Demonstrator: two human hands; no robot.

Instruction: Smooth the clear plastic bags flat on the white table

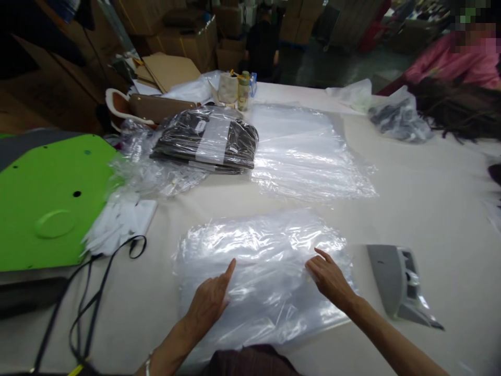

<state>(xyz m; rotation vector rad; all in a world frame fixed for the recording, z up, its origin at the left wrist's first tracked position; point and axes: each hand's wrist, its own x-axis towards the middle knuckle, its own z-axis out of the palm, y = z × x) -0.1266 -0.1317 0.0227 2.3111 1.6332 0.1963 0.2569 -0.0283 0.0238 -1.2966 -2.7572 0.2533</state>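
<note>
A stack of clear plastic bags lies flat on the table in front of me, shiny and creased. My left hand rests on its left half, index finger stretched forward and the other fingers curled against the film. Over the right half, my right hand pinches the film, with one finger raised. The lower fingertips of my left hand are partly hidden. To the right of the stack sits a grey tape dispenser.
Farther back lie more clear bags and dark folded goods wrapped in plastic. On the left are a green board, white tags and a black cord. A person in pink is at the far right.
</note>
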